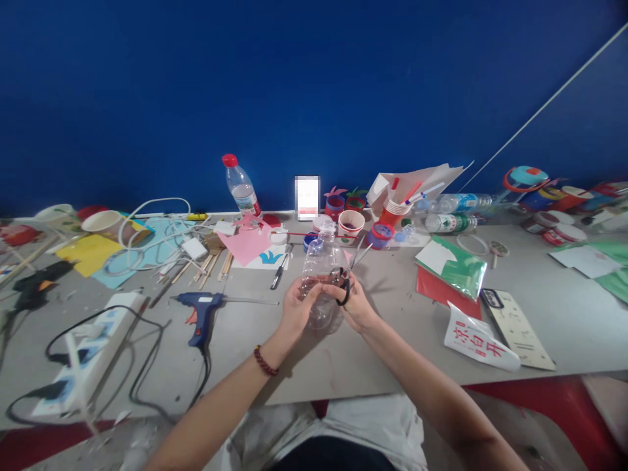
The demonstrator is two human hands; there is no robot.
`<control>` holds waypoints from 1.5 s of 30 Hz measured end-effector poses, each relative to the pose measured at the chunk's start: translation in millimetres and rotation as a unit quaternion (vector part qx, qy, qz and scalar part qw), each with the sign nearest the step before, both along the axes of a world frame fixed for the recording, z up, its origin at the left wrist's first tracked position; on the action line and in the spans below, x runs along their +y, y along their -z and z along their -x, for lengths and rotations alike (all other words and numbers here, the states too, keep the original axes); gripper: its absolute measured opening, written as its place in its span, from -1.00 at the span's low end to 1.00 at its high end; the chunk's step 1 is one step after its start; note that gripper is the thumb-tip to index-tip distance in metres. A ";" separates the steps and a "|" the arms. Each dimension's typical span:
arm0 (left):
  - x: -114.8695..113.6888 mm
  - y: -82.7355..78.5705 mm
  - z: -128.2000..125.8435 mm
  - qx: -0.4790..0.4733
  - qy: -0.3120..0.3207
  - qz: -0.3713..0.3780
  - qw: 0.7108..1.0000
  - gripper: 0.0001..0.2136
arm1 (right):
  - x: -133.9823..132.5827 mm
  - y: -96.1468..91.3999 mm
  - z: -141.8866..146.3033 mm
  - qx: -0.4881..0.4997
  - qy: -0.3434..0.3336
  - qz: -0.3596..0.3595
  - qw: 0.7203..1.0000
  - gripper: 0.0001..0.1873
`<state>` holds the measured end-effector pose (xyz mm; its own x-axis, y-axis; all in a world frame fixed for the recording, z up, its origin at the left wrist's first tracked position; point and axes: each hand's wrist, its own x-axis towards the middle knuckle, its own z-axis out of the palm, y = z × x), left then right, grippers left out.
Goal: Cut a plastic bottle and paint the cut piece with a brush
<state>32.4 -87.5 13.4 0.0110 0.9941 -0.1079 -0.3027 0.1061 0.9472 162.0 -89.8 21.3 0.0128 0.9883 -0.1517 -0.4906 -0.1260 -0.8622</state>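
Here our left grip [296, 309] pinches the clear plastic bottle [321, 254], neck toward the back edge of the surface [397, 288]; our right grip [360, 310] clasps black-handled metal scissors [348, 290] at its right side.

2 hands [297, 306] [359, 306], 1 pr scissors [348, 288], 1 held btl [321, 260], 1 red-cap btl [240, 188], 1 pwr strip [102, 345]

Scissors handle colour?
Black: the scissors handle shows best in the head view, the only one.
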 end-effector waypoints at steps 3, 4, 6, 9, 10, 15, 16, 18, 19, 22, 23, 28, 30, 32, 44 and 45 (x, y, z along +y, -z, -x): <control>-0.9 -2.0 -2.5 -0.020 -0.015 0.035 0.999 -0.65 | 1.3 -0.6 2.0 0.016 0.004 0.019 1.000 -0.51; -1.0 -2.6 -3.2 -0.022 -0.020 0.041 0.999 -0.65 | 1.7 -0.7 2.5 0.021 0.008 0.024 0.999 -0.51; -1.0 -3.7 -3.9 -0.018 -0.035 0.048 0.998 -0.65 | 2.3 -0.4 3.2 0.030 0.011 0.032 0.999 -0.50; -0.2 -4.9 -4.0 -0.013 -0.048 0.057 0.997 -0.66 | 2.8 0.3 3.4 0.040 0.005 0.050 0.998 -0.52; 0.2 -5.3 -3.8 -0.014 -0.049 0.061 0.997 -0.66 | 3.0 0.3 3.2 0.042 0.004 0.056 0.998 -0.53; -0.6 -7.8 -5.0 -0.035 -0.017 0.072 0.997 -0.58 | 4.9 -0.9 -0.3 0.040 0.022 0.054 0.997 -0.53; -1.7 -8.1 -6.2 -0.038 -0.002 0.068 0.997 -0.57 | 5.2 -0.8 -1.2 0.037 0.025 0.055 0.997 -0.54; -4.5 -7.4 -9.5 -0.038 0.017 0.050 0.998 -0.58 | 5.7 0.3 -2.6 0.031 0.028 0.054 0.998 -0.55; -5.7 -6.4 -11.3 -0.033 0.012 0.036 0.999 -0.58 | 5.8 1.1 -2.8 0.028 0.030 0.052 0.998 -0.56; -6.7 -1.1 -13.9 -0.009 -0.028 0.027 0.999 -0.56 | 5.2 3.1 -1.9 0.009 0.035 0.038 0.999 -0.58; -5.8 0.6 -13.3 -0.009 -0.029 0.027 0.999 -0.52 | 4.7 3.3 -1.3 0.003 0.038 0.033 0.999 -0.58; 1.8 0.0 -3.7 0.025 0.081 0.033 0.996 -0.57 | 2.0 2.5 -0.3 -0.017 0.031 0.028 0.999 -0.52; 3.6 -3.1 0.1 0.039 0.109 0.039 0.992 -0.60 | 1.0 2.3 -0.9 -0.020 0.032 0.030 0.999 -0.50; 4.5 -5.7 3.1 0.051 0.116 0.039 0.991 -0.61 | -0.2 2.1 -1.6 -0.030 0.040 0.028 0.998 -0.49; 4.1 -13.7 10.4 0.012 0.126 0.054 0.991 -0.65 | 1.4 -15.4 -14.0 -0.090 -0.020 -0.001 0.996 -0.44; 3.7 -13.3 10.5 0.001 0.126 0.062 0.990 -0.65 | 2.3 -19.0 -16.8 -0.102 -0.023 -0.005 0.994 -0.43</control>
<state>21.9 -83.8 26.7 0.2567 0.9388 -0.2296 -0.2490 0.2938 0.9228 178.8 -87.5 40.3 -0.0020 0.9900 -0.1413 -0.2985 -0.1354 -0.9447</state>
